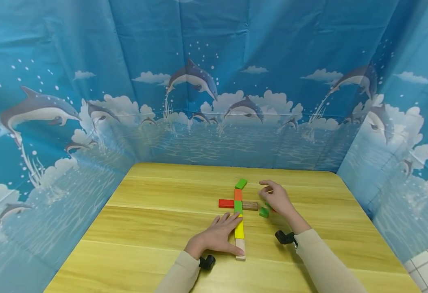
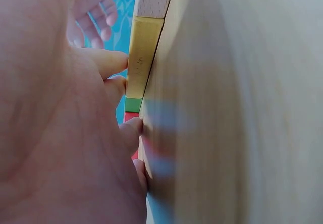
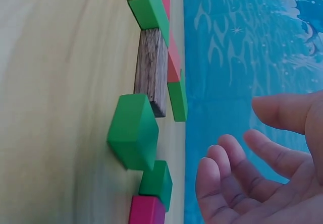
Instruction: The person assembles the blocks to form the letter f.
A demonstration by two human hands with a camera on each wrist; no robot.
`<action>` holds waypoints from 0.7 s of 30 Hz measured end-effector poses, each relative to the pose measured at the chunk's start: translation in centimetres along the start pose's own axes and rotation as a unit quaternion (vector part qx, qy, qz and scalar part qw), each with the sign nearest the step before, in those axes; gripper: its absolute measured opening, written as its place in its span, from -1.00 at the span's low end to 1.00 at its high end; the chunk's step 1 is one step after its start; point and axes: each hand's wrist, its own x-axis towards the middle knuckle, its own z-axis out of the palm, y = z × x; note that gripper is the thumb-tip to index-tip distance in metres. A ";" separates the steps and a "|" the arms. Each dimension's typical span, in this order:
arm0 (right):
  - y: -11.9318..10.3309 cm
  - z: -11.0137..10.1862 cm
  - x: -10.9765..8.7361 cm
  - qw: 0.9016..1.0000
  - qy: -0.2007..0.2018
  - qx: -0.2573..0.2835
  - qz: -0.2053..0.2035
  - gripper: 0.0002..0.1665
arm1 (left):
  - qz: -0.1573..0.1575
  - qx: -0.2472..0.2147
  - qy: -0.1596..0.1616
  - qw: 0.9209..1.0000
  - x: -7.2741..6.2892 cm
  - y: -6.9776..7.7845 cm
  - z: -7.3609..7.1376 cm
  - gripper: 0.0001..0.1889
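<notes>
Wooden blocks form a cross on the table. Its upright runs from a pale wood block [image 1: 240, 243] through yellow [image 1: 239, 232], green [image 1: 238, 206] and orange [image 1: 238, 194] blocks. A red block [image 1: 226, 203] and a brown grained block [image 1: 250, 206] form the side arms. A tilted green block [image 1: 241, 183] lies at the top. My left hand [image 1: 215, 237] is spread along the upright, its thumb on the pale block and fingertips at the yellow one. Right of the cross, my right hand [image 1: 277, 199] hovers with loosely bent fingers, holding nothing.
Beside the brown block lie a loose green block [image 3: 132, 133], a second green block [image 3: 157, 182] and a pink-red block [image 3: 146, 212], partly hidden by the right hand in the head view. A dolphin-print curtain [image 1: 206, 142] borders the wooden table [image 1: 144, 228].
</notes>
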 end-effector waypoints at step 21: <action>2.4 0.9 -4.2 0.999 -0.013 -0.032 0.009 -0.49 | -0.006 -0.002 -0.005 1.000 0.0 -0.2 0.1 0.09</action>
